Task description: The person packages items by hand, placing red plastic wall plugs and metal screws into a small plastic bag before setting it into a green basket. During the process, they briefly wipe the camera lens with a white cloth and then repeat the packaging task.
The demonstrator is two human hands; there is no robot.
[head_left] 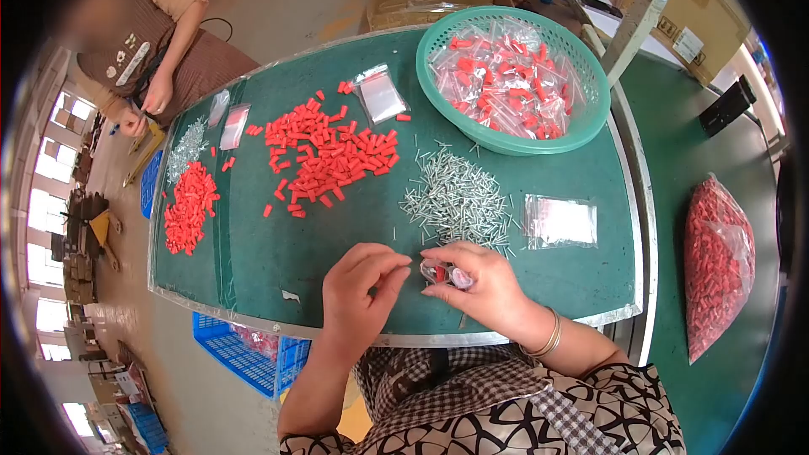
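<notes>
My right hand [484,286] is curled around a small clear plastic bag [436,273] with red bits showing inside; its mouth faces my left hand. Just left of it, my left hand [362,291] is closed, thumb and fingertips pressed together. Whatever lies between those fingertips, if anything, is too small to make out. Right beyond my hands lies a heap of silver screws [455,198]. A flat stack of clear bags [559,222] rests to the right of the heap. Farther left spreads a pile of red plastic plugs [329,152].
A green basket [428,88] of filled bags stands at the back right. More bags [381,94] lie behind the red pile. At the left end a co-worker [160,42] stands near smaller piles. A blue crate [232,354] sits below the table's front edge [278,323].
</notes>
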